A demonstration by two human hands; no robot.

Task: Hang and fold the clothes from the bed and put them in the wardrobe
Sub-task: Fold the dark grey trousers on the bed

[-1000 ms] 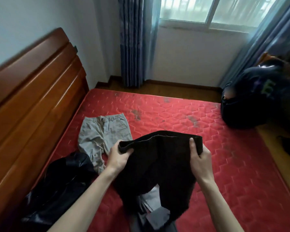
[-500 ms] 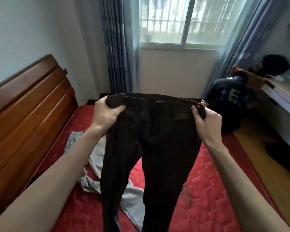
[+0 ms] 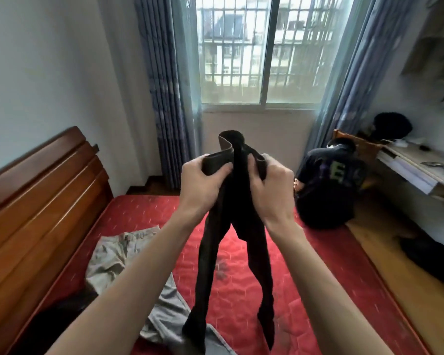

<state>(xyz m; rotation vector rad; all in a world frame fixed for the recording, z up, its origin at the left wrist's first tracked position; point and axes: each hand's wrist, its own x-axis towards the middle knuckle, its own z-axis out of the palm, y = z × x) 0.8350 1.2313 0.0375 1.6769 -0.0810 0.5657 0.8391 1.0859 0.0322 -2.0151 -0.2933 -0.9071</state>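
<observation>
Where both hands meet, trousers' (image 3: 237, 226) waistband.

Grey trousers (image 3: 118, 254) on red bed (image 3: 318, 278)

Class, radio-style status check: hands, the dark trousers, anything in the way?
Left hand and right hand both grip the dark trousers at the waistband. Legs hang above the red mattress. Grey trousers lie below.
</observation>
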